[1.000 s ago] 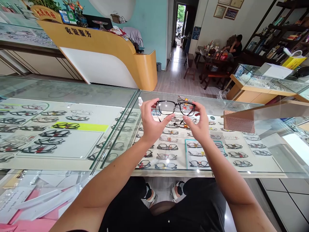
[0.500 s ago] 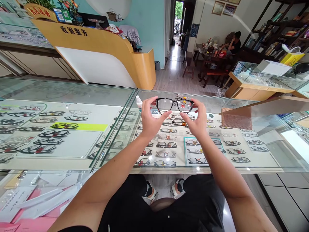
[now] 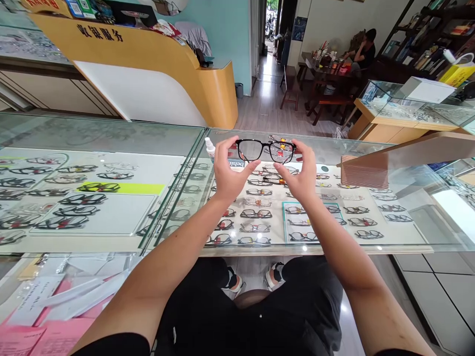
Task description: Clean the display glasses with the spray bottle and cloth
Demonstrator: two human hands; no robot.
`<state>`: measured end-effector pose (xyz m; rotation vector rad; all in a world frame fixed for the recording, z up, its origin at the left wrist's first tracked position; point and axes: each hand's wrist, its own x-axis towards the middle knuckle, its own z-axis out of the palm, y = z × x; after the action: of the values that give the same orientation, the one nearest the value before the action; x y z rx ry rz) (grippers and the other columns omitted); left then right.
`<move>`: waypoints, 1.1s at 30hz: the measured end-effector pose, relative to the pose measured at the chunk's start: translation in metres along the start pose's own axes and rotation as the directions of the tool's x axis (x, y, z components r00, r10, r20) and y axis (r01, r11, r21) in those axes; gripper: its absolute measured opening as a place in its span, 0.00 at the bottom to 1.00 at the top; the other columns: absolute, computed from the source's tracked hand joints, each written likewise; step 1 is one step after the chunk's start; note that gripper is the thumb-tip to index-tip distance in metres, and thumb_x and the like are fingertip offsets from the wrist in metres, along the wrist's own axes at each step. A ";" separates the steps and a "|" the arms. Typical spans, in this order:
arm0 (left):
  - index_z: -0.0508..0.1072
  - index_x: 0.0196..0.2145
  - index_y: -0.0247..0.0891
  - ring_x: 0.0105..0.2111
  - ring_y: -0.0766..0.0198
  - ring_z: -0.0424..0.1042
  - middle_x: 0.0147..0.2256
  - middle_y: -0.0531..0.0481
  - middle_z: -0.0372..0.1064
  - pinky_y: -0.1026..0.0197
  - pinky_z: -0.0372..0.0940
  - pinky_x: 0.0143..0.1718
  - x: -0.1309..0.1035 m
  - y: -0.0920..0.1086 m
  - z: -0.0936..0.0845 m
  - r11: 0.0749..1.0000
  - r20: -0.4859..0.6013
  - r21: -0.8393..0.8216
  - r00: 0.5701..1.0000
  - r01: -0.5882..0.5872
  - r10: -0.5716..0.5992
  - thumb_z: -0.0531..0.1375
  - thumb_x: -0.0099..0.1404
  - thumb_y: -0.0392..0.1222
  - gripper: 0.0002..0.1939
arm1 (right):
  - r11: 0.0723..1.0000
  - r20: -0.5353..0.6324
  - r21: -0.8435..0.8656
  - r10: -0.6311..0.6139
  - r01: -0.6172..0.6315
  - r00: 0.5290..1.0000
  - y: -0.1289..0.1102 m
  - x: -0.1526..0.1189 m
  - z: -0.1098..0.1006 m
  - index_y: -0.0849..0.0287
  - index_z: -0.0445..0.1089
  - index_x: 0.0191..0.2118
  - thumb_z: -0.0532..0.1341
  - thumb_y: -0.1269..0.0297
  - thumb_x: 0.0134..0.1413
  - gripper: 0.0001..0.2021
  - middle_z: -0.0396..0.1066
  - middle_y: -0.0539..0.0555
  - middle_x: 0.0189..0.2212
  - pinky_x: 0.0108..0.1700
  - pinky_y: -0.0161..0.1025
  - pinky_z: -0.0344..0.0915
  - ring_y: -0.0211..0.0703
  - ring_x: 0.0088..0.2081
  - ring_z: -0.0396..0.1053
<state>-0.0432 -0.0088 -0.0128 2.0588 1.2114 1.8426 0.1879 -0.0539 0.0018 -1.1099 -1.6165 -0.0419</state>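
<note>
A pair of black-framed eyeglasses (image 3: 265,145) is held up above the glass display counter (image 3: 222,249). My left hand (image 3: 230,169) pinches its left end, and my right hand (image 3: 300,170) grips the right end, thumbs below the rims. The lenses face me, upright and nearly level. Behind the right lens, more frames with orange and red tags (image 3: 282,143) show on the counter. A white spray bottle (image 3: 210,147) stands just left of my left hand, partly hidden by it. Under the glass lie several rows of eyeglasses (image 3: 256,213).
A wooden board (image 3: 404,154) rests on the counter at right. Papers and pink slips (image 3: 55,306) lie at lower left. Beyond are a yellow cashier desk (image 3: 156,54), another display case (image 3: 411,113) and a person (image 3: 365,49) seated at a table.
The whole view has tipped slightly downward, so the far room sits higher in the picture. Both hands keep hold of the eyeglasses, which have tilted a little, their right end now slightly lower.
</note>
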 end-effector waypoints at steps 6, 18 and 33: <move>0.70 0.66 0.44 0.59 0.46 0.76 0.60 0.39 0.73 0.44 0.72 0.59 0.000 -0.002 0.001 1.000 -0.002 -0.014 1.000 0.024 -0.024 0.72 0.62 0.74 0.45 | 0.999 0.012 -0.026 0.037 -0.036 0.999 -0.005 0.002 -0.001 0.44 0.64 0.72 0.67 0.35 0.67 0.36 0.73 0.62 0.63 0.60 0.64 0.74 0.64 0.61 0.73; 0.71 0.64 0.43 0.54 0.49 0.75 0.56 0.41 0.73 0.46 0.72 0.55 -0.002 0.020 -0.005 1.000 -0.070 0.015 0.998 0.012 -0.010 0.73 0.65 0.70 0.41 | 0.995 0.034 0.027 0.099 -0.100 0.995 -0.011 0.000 -0.003 0.44 0.65 0.71 0.67 0.38 0.66 0.34 0.75 0.61 0.62 0.59 0.64 0.75 0.60 0.55 0.75; 0.70 0.65 0.46 0.62 0.40 0.72 0.59 0.37 0.72 0.40 0.74 0.58 -0.001 0.020 -0.012 0.995 -0.122 0.073 0.990 -0.069 0.077 0.75 0.58 0.74 0.47 | 0.849 0.145 0.392 0.324 -0.355 0.935 0.003 -0.004 0.008 0.45 0.65 0.74 0.60 0.38 0.73 0.32 0.74 0.61 0.68 0.67 0.61 0.75 0.58 0.68 0.73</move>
<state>-0.0448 -0.0276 0.0009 2.0774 1.2615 2.0174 0.1840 -0.0504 -0.0061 -1.0520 -1.3817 0.5604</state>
